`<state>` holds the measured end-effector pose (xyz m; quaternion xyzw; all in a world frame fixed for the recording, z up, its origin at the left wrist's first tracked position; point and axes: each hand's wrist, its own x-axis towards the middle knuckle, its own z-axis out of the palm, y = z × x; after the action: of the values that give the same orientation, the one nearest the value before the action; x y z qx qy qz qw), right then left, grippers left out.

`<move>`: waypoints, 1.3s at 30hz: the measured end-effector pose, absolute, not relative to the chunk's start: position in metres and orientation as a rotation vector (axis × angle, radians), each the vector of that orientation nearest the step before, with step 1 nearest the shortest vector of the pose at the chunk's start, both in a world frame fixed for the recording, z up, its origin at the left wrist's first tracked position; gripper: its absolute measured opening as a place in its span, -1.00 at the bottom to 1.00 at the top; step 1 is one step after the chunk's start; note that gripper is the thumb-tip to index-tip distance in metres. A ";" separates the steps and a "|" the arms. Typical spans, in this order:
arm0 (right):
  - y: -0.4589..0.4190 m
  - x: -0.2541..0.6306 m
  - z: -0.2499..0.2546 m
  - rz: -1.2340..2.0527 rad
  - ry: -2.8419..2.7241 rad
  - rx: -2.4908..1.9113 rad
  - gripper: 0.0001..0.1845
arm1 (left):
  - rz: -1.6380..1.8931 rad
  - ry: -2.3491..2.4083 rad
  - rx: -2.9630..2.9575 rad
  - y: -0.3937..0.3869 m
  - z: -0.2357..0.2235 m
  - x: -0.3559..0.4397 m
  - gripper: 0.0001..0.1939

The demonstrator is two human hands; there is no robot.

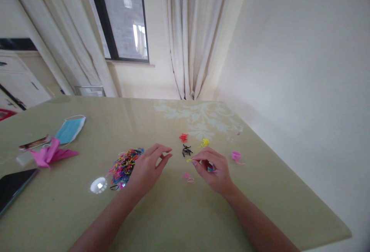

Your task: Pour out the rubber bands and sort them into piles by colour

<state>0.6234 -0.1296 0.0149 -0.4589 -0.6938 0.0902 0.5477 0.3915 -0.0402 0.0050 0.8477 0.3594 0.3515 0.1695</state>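
My right hand pinches a small yellow rubber band between thumb and fingertips. My left hand is raised to the left of it, thumb and index finger a little apart and nothing visible between them. Beside and partly behind the left hand lies a heap of mixed coloured rubber bands. Small separate piles surround the right hand: red bands, black bands, yellow bands and pink bands. Something blue shows partly behind the right hand's fingers.
A pink coiled band lies to the right on the table. On the left are a blue face mask, a pink cloth-like piece, a dark phone and a glossy white round spot. A wall borders the right.
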 end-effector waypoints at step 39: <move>-0.084 0.691 -0.015 -0.015 -1.575 -1.646 -0.70 | 0.760 1.484 2.052 -0.003 0.004 0.355 -0.72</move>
<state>0.6910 -0.0845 -0.0154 -0.6563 -0.6278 -0.0058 0.4184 0.3548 -0.0029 0.0039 0.7522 0.5441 0.2785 0.2461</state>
